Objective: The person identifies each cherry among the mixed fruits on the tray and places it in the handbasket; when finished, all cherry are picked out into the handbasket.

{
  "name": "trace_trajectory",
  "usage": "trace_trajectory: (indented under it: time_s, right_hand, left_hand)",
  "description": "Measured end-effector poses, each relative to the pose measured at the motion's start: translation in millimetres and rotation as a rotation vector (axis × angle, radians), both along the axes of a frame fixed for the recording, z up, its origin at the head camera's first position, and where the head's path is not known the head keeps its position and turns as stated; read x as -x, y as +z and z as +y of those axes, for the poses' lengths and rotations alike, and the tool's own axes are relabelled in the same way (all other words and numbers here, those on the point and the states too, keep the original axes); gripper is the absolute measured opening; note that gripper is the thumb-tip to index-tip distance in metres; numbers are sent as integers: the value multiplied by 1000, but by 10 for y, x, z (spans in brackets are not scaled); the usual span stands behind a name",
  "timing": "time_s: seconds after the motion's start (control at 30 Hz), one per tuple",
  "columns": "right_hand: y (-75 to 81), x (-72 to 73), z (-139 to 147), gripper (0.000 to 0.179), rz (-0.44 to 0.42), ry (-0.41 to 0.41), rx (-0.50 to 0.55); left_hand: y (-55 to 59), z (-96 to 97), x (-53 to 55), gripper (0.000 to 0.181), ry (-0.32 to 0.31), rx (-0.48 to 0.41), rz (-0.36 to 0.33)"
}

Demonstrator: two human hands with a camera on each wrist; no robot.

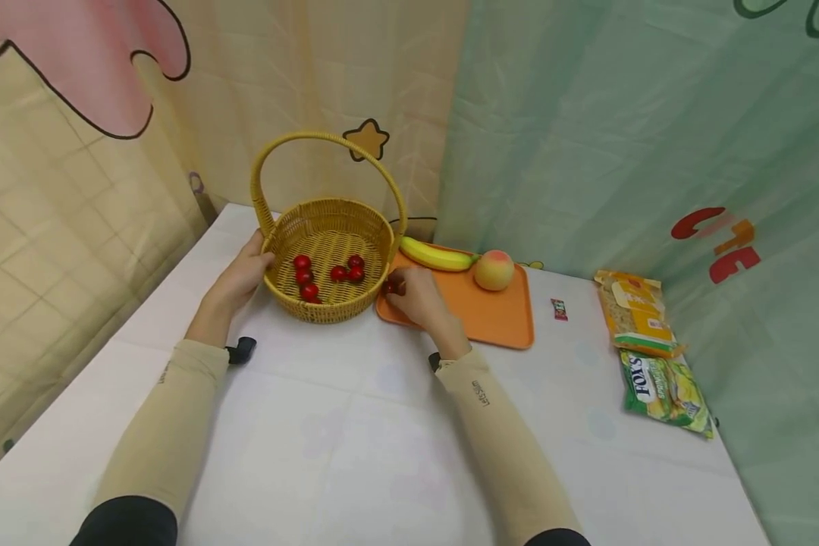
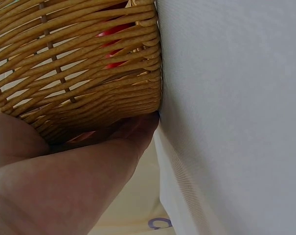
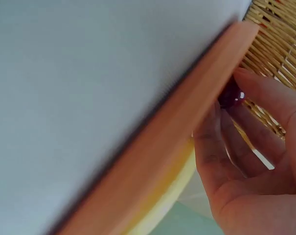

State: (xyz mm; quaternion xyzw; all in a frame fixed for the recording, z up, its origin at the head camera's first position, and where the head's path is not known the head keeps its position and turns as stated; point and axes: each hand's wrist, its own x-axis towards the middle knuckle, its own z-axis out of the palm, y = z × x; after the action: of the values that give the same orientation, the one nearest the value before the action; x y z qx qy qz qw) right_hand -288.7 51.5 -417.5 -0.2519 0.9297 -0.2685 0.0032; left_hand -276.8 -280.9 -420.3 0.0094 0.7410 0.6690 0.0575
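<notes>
A round woven basket with a tall arched handle stands at the back left, several red cherries lying on its bottom. My left hand holds the basket by its left side, thumb at the rim; in the left wrist view its fingers lie along the wicker wall, low by the tabletop. Between thumb and fingers, my right hand pinches a dark red cherry. That hand is over the left end of an orange tray, close beside the basket's right wall.
On the tray lie a banana and a peach. Right of it is a small wrapped candy. An orange-yellow food bag and a green Fox's bag lie along the right edge. Curtains hang behind the white table.
</notes>
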Motion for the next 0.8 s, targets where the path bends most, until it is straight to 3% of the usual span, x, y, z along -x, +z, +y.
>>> trace_trajectory:
  time_s: [0.37, 0.7, 0.8]
  right_hand:
    - [-88, -131, 104, 31, -22, 32, 28]
    - [-224, -198, 306, 28, -182, 22, 274]
    - [-246, -174, 318, 29, -189, 24, 282]
  left_hand:
    - [16, 12, 16, 76, -6, 1, 2]
    - [26, 61, 1, 78, 3, 10, -15]
    - [11, 38, -8, 77, 17, 5, -23]
